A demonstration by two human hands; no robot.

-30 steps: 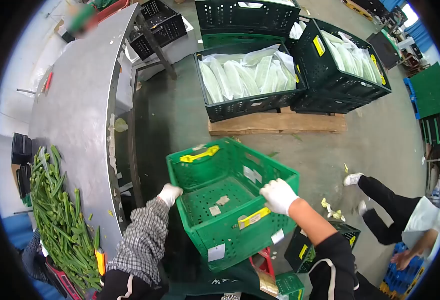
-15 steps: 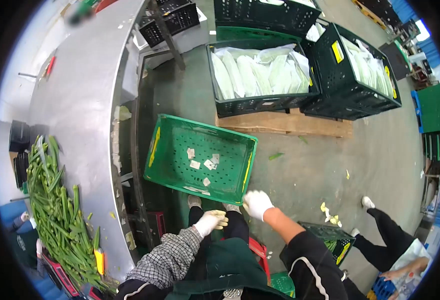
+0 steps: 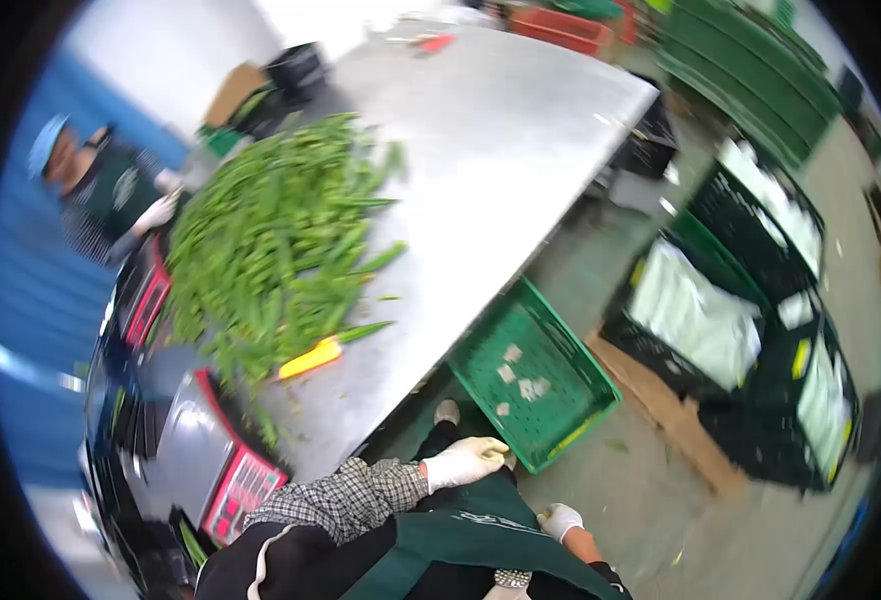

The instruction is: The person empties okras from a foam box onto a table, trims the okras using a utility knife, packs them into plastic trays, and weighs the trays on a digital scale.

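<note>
In a white glove, my left hand (image 3: 468, 463) hangs in front of my apron with fingers loosely stretched and nothing visible in them. Close beyond it, the green plastic crate (image 3: 589, 362) stands on the floor beside the table, with several paper scraps on its bottom. My gloved right hand (image 3: 561, 520) is low at the side of my apron, apart from the crate; its fingers are blurred and partly hidden. A large heap of green okra pods (image 3: 271, 240) covers the left part of the metal table (image 3: 481, 130). An orange-yellow object (image 3: 311, 358) lies at the heap's near edge.
Red-edged scales (image 3: 226, 470) stand along the table's near left side. Across the table is a person (image 3: 111, 195) with gloved hands. Dark crates of white-wrapped produce (image 3: 701, 310) stand at the right, by a wooden pallet (image 3: 661, 410). A red tray (image 3: 561, 30) is farther back.
My view has swung left toward the table and okra heap. My right hand has come away from the crate's corner and is beside my apron. The crate still stands on the floor.
</note>
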